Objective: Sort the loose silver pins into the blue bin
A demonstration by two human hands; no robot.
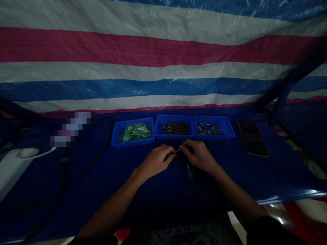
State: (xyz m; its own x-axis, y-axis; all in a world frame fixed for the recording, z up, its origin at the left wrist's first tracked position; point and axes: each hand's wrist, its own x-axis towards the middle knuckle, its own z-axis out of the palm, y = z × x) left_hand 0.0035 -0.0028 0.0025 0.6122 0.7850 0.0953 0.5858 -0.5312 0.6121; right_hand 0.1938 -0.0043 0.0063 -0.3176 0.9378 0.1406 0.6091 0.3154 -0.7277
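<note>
- Clock read from the thin metal pin [178,150], held between both hands, front of the middle tray [173,137].
- Left hand [161,159]: fingers curled, pinching pin's left end; that end hidden, any small part there can't be made out.
- Right hand [198,154]: thumb and finger nearly together on pin's other end, tip covered.
- 5 o'clock: loose pins [189,171], dim, count unclear.
- 12: middle tray, small brownish pieces [176,128], shape unclear.
- 2: right tray [214,137], jumbled pins.
- 10: left tray [134,142], green stuff, blurry.
- 3: phone [252,137], screen dark.
- 9: white device [15,170], cut off by left edge.
</note>
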